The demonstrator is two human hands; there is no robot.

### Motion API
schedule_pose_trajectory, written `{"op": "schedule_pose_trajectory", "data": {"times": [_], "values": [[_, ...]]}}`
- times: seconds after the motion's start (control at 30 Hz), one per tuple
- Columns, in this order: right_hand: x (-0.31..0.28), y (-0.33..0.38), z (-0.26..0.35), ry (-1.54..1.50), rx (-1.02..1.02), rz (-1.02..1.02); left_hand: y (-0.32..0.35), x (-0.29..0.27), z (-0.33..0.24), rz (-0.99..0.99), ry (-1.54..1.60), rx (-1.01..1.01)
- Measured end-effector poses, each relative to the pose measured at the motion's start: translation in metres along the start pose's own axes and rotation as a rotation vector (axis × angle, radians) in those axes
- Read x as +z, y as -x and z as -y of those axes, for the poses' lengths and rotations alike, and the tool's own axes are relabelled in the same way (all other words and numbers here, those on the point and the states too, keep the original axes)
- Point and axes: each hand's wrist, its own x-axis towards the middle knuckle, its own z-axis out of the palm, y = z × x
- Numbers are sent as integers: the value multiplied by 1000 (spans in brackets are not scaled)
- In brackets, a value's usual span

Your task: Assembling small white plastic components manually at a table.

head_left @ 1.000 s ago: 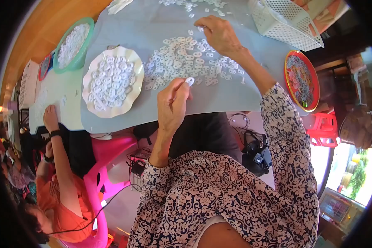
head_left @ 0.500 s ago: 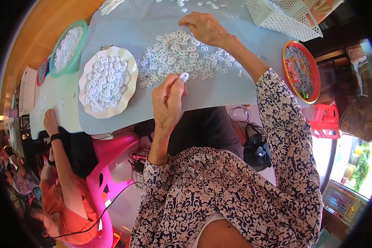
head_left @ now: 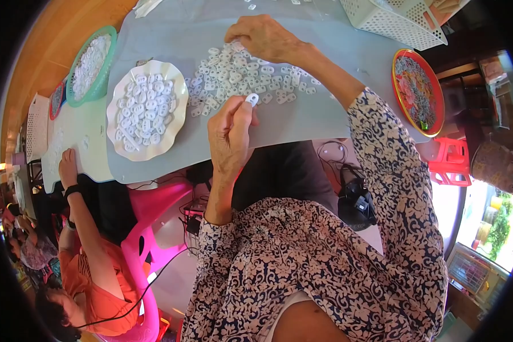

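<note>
My left hand [head_left: 229, 137] is raised over the near edge of the grey table [head_left: 336, 108] and pinches one small white plastic piece [head_left: 251, 99] at its fingertips. My right hand [head_left: 265, 37] lies palm down on the far side of a loose heap of the same white pieces [head_left: 233, 77], fingers curled over some of them; whether it grips one is hidden. A white scalloped plate [head_left: 174, 122] full of white pieces stands left of the heap.
A green bowl [head_left: 109, 71] of white pieces sits at the far left. A red patterned plate [head_left: 399, 71] lies at the right, a white perforated basket [head_left: 393, 23] behind it. Another person in orange [head_left: 88, 273] sits at my left beside a pink chair [head_left: 148, 228]. A red stool [head_left: 453, 162] stands right.
My left hand has stayed lifted with the white piece while the view shifted slightly. My right hand has slid a little left across the heap.
</note>
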Motion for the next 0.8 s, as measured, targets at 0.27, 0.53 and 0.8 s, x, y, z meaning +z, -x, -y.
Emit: {"op": "schedule_pose_trajectory", "data": {"times": [0.27, 0.53, 0.8], "values": [[-25, 33, -12, 67, 174, 29, 1, -3, 5, 15, 24, -12], [-39, 66, 49, -422, 195, 16, -1, -5, 7, -6, -26, 28], [-24, 93, 71, -748, 284, 13, -4, -3, 8, 28, -110, 50]]}}
